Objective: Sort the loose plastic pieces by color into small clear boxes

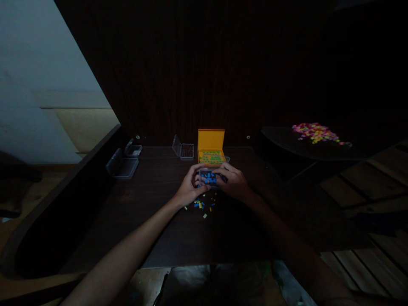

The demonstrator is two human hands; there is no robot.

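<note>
A small clear plastic box (208, 185) with several blue building bricks (208, 176) in it is held between my hands, above the desk's middle. My left hand (190, 185) wraps round its left side, the thumb along the near edge. On the right side, my right hand (233, 180) grips the box with bent fingers near its rim. Loose yellow, blue and pale bricks (200, 205) lie scattered on the desk just below. Right behind the box stands an open yellow case (211, 140) with green pieces inside.
An open clear box with dark red pieces (187, 151) stands left of the yellow case. Two more open clear boxes (126, 168) sit by the desk's left side panel (73, 187). Colourful small pieces (315, 132) are heaped on a dark shelf (277, 138) at right.
</note>
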